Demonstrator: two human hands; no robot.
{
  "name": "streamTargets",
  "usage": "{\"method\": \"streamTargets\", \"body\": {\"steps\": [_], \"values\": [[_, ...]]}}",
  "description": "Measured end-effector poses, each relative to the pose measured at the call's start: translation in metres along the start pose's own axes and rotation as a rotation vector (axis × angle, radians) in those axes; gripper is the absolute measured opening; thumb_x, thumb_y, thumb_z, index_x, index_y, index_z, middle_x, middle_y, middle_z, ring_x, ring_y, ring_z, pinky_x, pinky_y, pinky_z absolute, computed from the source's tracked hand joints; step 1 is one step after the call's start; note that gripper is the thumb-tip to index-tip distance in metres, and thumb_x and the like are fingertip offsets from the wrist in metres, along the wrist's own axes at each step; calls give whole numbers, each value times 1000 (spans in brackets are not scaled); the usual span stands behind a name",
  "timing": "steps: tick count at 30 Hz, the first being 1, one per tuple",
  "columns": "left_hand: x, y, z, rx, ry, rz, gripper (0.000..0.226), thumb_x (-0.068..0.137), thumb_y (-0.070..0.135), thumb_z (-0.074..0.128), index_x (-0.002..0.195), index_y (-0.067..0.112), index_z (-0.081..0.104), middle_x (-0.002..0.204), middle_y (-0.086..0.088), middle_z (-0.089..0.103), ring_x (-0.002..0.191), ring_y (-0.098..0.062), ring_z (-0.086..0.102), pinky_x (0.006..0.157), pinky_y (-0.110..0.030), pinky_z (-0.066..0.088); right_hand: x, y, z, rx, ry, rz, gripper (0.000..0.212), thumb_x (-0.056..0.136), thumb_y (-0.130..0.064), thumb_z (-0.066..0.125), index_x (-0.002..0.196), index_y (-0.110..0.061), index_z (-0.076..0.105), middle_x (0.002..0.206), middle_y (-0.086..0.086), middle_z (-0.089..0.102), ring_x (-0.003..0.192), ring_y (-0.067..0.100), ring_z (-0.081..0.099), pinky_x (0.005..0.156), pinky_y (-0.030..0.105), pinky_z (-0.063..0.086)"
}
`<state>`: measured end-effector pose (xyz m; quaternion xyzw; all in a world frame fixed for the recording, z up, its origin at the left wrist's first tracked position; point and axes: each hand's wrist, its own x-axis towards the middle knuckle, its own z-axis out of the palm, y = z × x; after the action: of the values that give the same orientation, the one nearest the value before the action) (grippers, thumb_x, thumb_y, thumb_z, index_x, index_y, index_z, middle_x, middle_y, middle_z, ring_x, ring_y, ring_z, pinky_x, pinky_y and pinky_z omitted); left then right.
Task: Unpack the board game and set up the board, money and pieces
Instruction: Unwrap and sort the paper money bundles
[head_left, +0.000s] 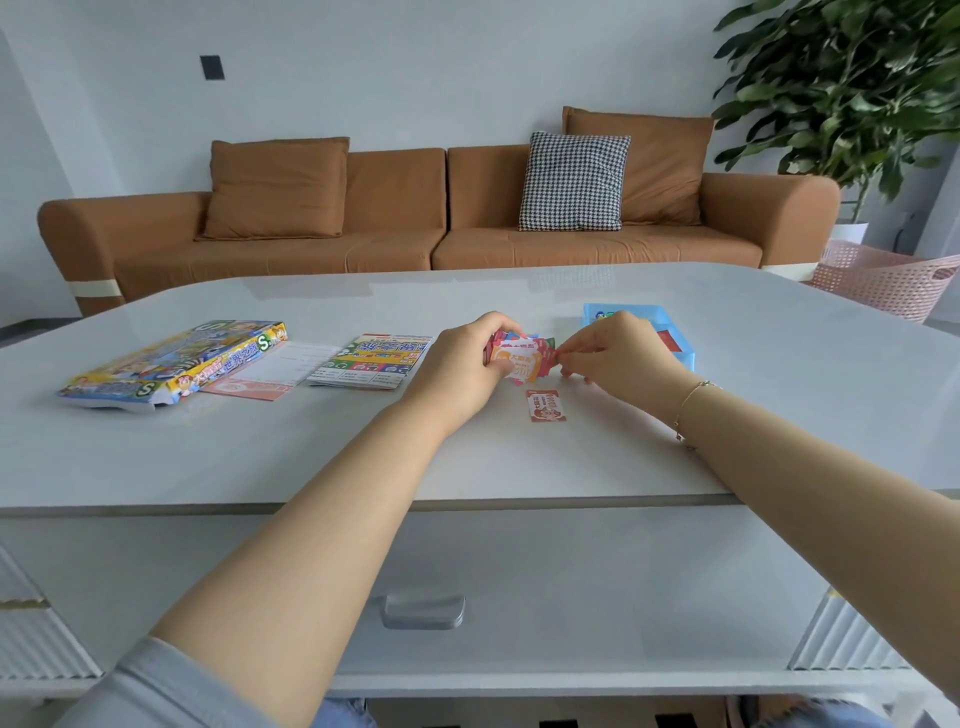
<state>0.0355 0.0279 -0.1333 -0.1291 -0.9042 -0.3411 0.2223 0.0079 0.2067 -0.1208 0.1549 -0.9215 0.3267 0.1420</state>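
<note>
The left hand gripped a fanned stack of paper play money; the right hand pinched its edge above one flat rectangular note on the glossy bench.

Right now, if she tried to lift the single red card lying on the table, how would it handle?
The red card looks thin and lies flat on the glossy white table, so it is probably very light and hard to get fingers under; sliding it to the edge may be easier. It would likely flex a little rather than stay rigid.
</note>
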Motion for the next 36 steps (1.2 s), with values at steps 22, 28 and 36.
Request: {"method": "streamTargets", "body": {"steps": [22,28,36], "values": [[0,6,1,182,-96,20,46,93,14,55,138,12,45,133,-10,51,120,-23,50,84,-13,30,-8,-14,8,-330,-118,-184,38,93,-12,44,128,-13,58,125,7,53,111,25,52,92,35,45],[1,1,2,522,-245,-74,42,99,28,36,138,11,36,136,-8,40,128,-26,33,101,-39,30,-7,-11,9,-405,-168,-152,37,91,-12,42,124,-10,60,123,8,53,116,27,48,96,38,42],[2,10,3,505,-220,13,22,95,8,34,114,4,45,118,-14,43,114,-31,37,92,-41,37,-6,-18,7,-312,-5,-243,39,92,-12,45,129,-10,55,126,8,50,109,27,52,87,37,46]]}}
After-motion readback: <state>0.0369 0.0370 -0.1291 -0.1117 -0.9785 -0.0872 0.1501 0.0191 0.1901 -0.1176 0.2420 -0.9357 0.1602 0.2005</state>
